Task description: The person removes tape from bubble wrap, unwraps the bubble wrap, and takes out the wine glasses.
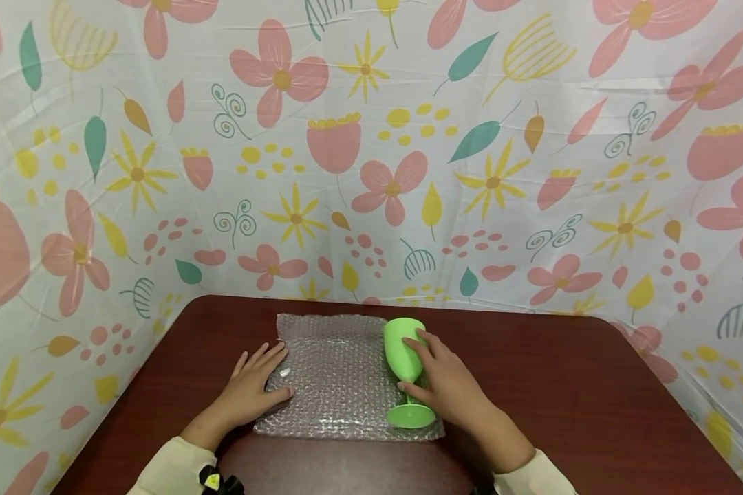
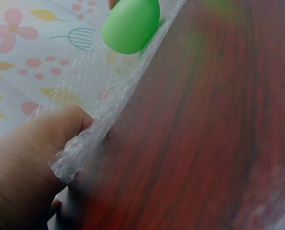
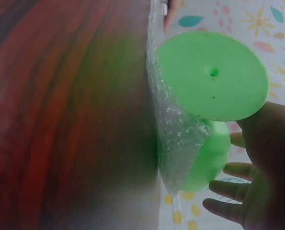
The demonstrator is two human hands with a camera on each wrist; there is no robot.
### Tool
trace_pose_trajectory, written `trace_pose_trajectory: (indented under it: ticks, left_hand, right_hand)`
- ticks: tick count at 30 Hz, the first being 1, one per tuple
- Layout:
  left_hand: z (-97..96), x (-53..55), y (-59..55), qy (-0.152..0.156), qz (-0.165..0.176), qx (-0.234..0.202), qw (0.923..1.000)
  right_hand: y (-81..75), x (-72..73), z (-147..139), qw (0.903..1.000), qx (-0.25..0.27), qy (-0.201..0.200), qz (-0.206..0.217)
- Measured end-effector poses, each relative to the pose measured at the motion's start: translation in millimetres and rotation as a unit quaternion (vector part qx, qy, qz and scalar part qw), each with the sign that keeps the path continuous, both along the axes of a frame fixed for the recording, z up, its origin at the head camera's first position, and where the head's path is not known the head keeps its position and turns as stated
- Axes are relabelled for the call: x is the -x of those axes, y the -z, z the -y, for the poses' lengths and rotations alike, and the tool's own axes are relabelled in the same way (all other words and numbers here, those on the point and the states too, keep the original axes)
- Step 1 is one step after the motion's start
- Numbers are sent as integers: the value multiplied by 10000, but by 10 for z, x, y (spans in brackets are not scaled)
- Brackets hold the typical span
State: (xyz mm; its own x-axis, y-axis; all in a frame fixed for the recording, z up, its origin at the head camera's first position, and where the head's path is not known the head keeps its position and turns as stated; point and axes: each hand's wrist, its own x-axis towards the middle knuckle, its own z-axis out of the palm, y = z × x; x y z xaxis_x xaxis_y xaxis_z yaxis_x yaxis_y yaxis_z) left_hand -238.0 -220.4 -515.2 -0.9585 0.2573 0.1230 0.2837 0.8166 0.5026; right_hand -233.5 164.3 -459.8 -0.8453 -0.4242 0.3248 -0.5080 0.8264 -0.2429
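Observation:
A bright green plastic goblet (image 1: 401, 350) lies on its side along the right part of a sheet of bubble wrap (image 1: 340, 392), its mouth toward the wall. My right hand (image 1: 448, 378) rests against it from the right, fingertips on the bowl and thumb near the stem. From the right wrist, the round foot (image 3: 214, 76) faces the camera and the fingers (image 3: 228, 189) reach loosely beside the bowl. My left hand (image 1: 250, 388) lies spread at the wrap's left edge, its thumb over the sheet. Beside that thumb sits a small white piece (image 1: 285, 372).
The dark red-brown wooden table (image 1: 545, 385) has rounded far corners and extends to both sides of the wrap. A flower-printed white cloth (image 1: 371, 172) hangs close behind its far edge and along both sides.

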Motion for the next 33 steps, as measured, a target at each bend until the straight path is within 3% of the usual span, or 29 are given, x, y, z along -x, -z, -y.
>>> trace_pose_trajectory:
  ticks: [14,24,28,33]
  left_hand:
    - [8,15,-5,16,26,-7,10000]
    - [5,19,-2,7,97,-18,10000]
    - [8,20,3,2,140,7,9999]
    - [13,15,22,3,96,-3,10000]
  right_hand:
    - [41,-33,-67,9984,466,256,211]
    - [40,-58,-112,9934,623,642,713]
    - [36,-57,-136,9882,719,845,1057]
    - [46,-50,-141,9724,1350,860,1698]
